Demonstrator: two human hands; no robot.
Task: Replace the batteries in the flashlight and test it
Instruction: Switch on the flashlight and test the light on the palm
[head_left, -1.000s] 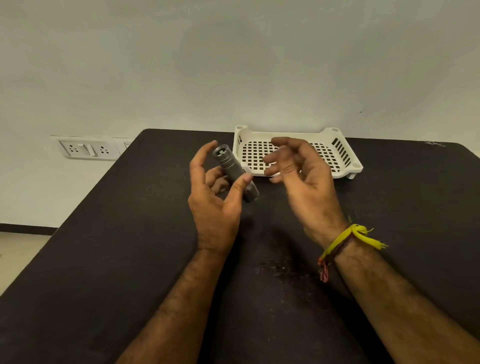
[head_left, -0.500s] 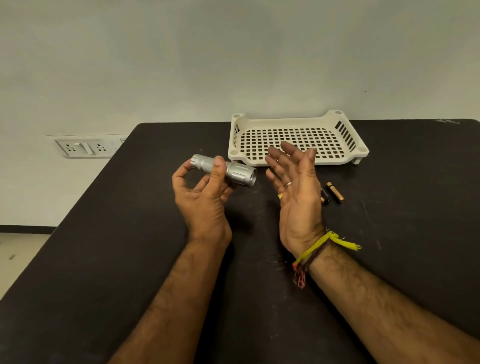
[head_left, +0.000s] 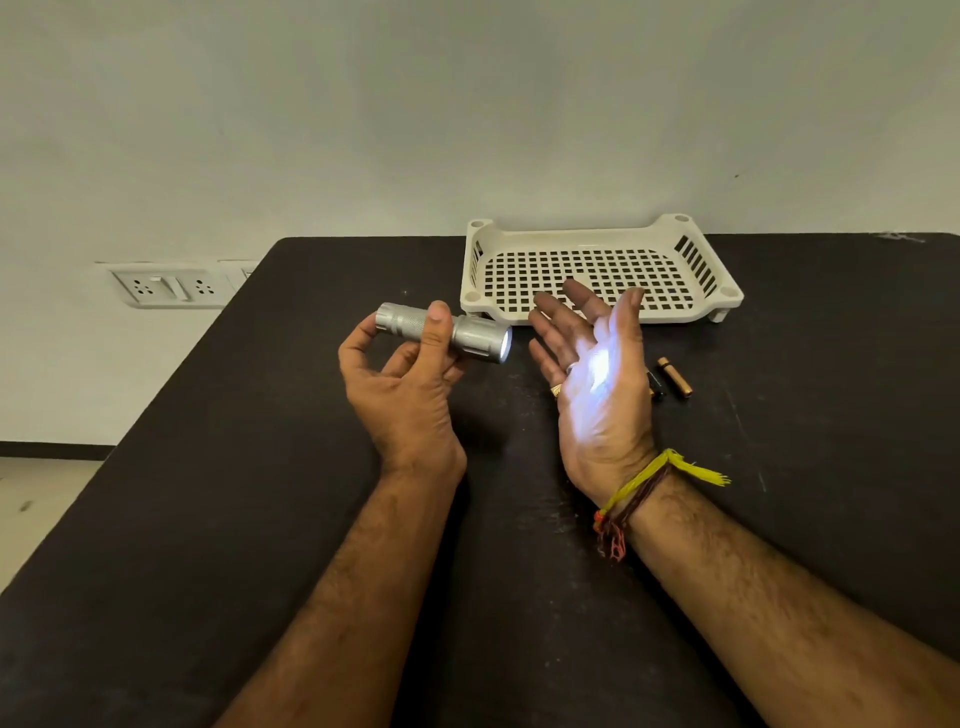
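The left hand (head_left: 402, 384) holds the silver flashlight (head_left: 443, 338) above the black desk (head_left: 260, 519), fingers curled round it. Its light shines on the right hand (head_left: 597, 374), which is flat and spread, holding nothing

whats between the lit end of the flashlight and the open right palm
Nothing: in the head view only bare black table shows in the gap between the flashlight and the right hand.

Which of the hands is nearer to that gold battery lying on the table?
Right. The right hand, held open with its palm lit, sits just beside the gold battery. The left hand grips the flashlight on the far side of the right hand.
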